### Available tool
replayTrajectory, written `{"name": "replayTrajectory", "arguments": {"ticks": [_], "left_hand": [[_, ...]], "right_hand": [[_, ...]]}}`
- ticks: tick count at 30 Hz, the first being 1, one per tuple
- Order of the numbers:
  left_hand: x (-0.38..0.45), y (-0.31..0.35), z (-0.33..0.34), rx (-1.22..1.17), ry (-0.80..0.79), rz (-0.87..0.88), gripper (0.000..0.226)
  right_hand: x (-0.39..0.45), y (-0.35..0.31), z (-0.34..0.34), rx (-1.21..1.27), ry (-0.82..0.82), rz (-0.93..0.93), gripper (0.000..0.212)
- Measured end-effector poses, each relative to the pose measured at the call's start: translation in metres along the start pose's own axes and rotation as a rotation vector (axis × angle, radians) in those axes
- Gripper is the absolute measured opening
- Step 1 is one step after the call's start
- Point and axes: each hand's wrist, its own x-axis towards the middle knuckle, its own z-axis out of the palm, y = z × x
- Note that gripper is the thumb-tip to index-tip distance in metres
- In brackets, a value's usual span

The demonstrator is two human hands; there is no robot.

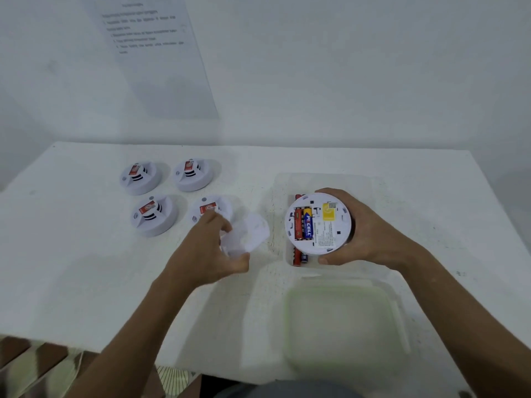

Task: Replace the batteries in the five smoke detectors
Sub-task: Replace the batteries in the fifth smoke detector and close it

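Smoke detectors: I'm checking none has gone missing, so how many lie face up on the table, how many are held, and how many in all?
White round smoke detectors face up on the white table: 4
White round smoke detector held back up in the right hand: 1
Total: 5

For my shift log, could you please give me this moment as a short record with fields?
right hand: right hand grips open detector, underside up
batteries: two batteries seated in its bay
left hand: left hand holds white back cover
waiting: four detectors face up on table
spares: loose batteries in clear container beneath the detector
lid: container lid near the front edge
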Motion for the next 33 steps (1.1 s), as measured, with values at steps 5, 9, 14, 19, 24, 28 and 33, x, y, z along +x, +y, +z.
{"name": "replayTrajectory", "arguments": {"ticks": [5, 9, 14, 19, 24, 28, 33], "left_hand": [[-0.016, -0.010, 0.024, 0.069, -0.108, -0.141, 0.063], [-0.014, -0.008, 0.025, 0.046, -0.106, -0.125, 0.076], [0.001, 0.040, -0.003, -0.181, 0.004, 0.110, 0.050], [0.028, 0.086, -0.018, -0.145, -0.142, 0.315, 0.041], [0.048, 0.100, -0.016, 0.050, -0.252, 0.367, 0.032], [0.056, 0.113, -0.013, 0.212, -0.308, 0.436, 0.031], [0.061, 0.125, -0.009, 0.362, -0.332, 0.530, 0.036]], "right_hand": [[-0.002, 0.002, 0.001, -0.017, 0.011, 0.000, 0.100], [-0.001, 0.000, 0.006, -0.041, -0.018, -0.016, 0.099], [-0.002, -0.001, 0.009, -0.019, -0.014, -0.012, 0.106], [-0.002, -0.004, 0.009, -0.051, 0.025, -0.029, 0.107], [-0.007, -0.004, 0.006, -0.043, 0.064, -0.035, 0.104], [-0.009, -0.003, 0.004, -0.060, 0.085, -0.049, 0.097], [-0.012, -0.003, -0.010, -0.078, 0.088, -0.040, 0.091]]}}
